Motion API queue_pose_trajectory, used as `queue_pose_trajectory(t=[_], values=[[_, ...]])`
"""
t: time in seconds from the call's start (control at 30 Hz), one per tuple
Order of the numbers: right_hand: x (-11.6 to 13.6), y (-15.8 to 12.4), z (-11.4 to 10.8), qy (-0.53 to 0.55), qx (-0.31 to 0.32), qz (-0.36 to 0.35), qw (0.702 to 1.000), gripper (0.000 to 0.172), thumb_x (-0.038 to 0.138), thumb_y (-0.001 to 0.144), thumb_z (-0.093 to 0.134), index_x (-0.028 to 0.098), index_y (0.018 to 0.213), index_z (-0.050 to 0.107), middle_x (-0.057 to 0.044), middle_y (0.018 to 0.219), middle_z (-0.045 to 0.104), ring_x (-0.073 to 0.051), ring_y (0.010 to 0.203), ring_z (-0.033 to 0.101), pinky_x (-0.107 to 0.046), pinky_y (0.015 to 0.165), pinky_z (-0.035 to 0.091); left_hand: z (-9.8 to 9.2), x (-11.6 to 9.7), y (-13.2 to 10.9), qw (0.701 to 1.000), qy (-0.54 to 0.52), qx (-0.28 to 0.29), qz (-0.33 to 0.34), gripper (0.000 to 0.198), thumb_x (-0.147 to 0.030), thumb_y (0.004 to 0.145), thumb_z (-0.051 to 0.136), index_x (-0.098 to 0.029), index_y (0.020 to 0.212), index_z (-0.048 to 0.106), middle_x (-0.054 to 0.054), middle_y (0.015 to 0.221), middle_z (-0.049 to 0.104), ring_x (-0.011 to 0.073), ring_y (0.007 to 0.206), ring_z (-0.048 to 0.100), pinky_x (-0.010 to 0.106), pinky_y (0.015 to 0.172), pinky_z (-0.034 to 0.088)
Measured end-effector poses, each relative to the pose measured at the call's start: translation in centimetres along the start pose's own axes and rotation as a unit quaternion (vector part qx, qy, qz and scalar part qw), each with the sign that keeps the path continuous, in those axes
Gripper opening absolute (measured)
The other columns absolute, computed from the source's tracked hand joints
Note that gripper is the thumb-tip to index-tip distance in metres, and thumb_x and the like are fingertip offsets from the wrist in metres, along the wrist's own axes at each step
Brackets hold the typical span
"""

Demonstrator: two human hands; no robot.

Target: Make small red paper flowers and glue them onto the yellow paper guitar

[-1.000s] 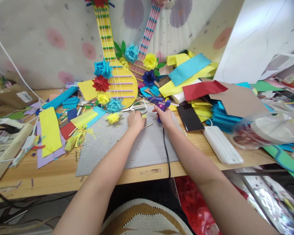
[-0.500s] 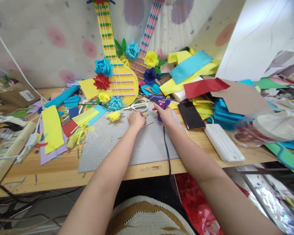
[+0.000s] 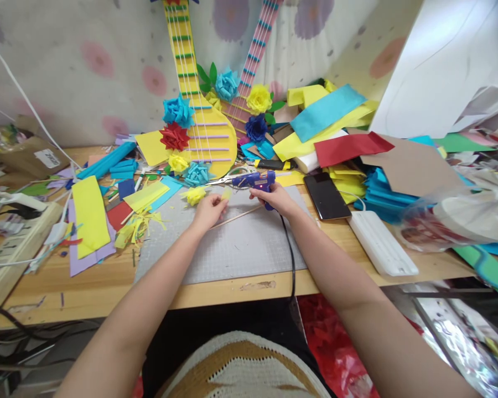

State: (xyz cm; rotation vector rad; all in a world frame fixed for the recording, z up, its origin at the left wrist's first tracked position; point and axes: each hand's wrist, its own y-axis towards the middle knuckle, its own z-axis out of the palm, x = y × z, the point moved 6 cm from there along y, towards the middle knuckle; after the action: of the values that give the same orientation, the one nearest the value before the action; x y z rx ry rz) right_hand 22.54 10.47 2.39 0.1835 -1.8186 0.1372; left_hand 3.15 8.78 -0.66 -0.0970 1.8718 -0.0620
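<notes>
My right hand (image 3: 274,198) is closed around a blue glue gun (image 3: 255,180) whose nozzle points left, its black cord (image 3: 291,249) running down off the table. My left hand (image 3: 208,210) pinches a small yellow paper piece (image 3: 226,194) just left of the nozzle. A thin wooden stick (image 3: 236,217) slants on the grey cutting mat (image 3: 249,246) between the two hands. A yellow paper flower (image 3: 195,195) lies just left of my left hand.
Scissors (image 3: 228,178) lie behind the hands. A yellow paper guitar (image 3: 209,138) with paper flowers leans on the wall. A black phone (image 3: 327,195) and a white power strip (image 3: 382,243) sit to the right. Coloured paper scraps cover both sides.
Both hands moved left over the mat. The glue gun turned so that its nozzle points left at the yellow piece, which my left hand has lifted into view.
</notes>
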Motion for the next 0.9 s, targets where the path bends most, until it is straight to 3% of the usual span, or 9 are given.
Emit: queue_pose_trajectory(t=[0.1, 0.23, 0.37, 0.53, 0.9], values=[[-0.3, -0.1, 0.7, -0.036, 0.054, 0.003, 0.998, 0.043, 0.059, 0.062, 0.068, 0.016, 0.065, 0.064, 0.003, 0.047, 0.048, -0.009, 0.046, 0.044, -0.022, 0.046, 0.036, -2.3, 0.6, -1.0, 0.999, 0.044, -0.005, -0.002, 0.019, -0.032, 0.073, 0.058, -0.017, 0.063, 0.053, -0.004, 0.055, 0.050, 0.0077, 0.041, 0.040, 0.023, 0.041, 0.035], [-0.9, 0.1, 0.7, -0.097, 0.042, 0.007, 0.994, 0.041, 0.057, 0.064, 0.068, 0.016, 0.064, 0.062, 0.001, 0.053, 0.055, -0.009, 0.047, 0.046, -0.024, 0.047, 0.037, -4.0, 1.2, -1.5, 0.998, 0.054, -0.005, -0.027, 0.018, -0.031, 0.076, 0.052, -0.016, 0.072, 0.062, -0.006, 0.051, 0.042, 0.0075, 0.037, 0.036, 0.023, 0.040, 0.031], [-0.6, -0.1, 1.1, -0.117, 0.040, -0.010, 0.992, 0.036, 0.053, 0.065, 0.068, 0.018, 0.069, 0.064, 0.000, 0.057, 0.058, -0.012, 0.056, 0.052, -0.026, 0.056, 0.042, -4.3, 1.4, -1.5, 0.994, 0.097, -0.006, -0.041, 0.025, -0.035, 0.076, 0.051, -0.016, 0.076, 0.066, -0.007, 0.046, 0.038, 0.0091, 0.036, 0.034, 0.024, 0.040, 0.026], [-0.2, -0.3, 1.7, -0.129, 0.027, -0.037, 0.991, 0.036, 0.050, 0.064, 0.070, 0.019, 0.083, 0.068, 0.000, 0.068, 0.064, -0.016, 0.066, 0.057, -0.028, 0.066, 0.045, -4.2, 0.9, -1.5, 0.985, 0.173, -0.017, 0.003, 0.024, -0.031, 0.074, 0.050, -0.016, 0.069, 0.068, -0.005, 0.046, 0.042, 0.0108, 0.044, 0.036, 0.025, 0.046, 0.025], [0.4, -0.6, 2.0, -0.151, 0.035, -0.038, 0.987, 0.033, 0.048, 0.066, 0.068, 0.020, 0.082, 0.069, 0.001, 0.064, 0.061, -0.015, 0.065, 0.055, -0.028, 0.067, 0.043, -4.1, 0.9, -1.3, 0.980, 0.196, -0.018, 0.016, 0.026, -0.032, 0.074, 0.050, -0.015, 0.068, 0.069, -0.004, 0.049, 0.044, 0.0117, 0.050, 0.039, 0.025, 0.051, 0.027]])
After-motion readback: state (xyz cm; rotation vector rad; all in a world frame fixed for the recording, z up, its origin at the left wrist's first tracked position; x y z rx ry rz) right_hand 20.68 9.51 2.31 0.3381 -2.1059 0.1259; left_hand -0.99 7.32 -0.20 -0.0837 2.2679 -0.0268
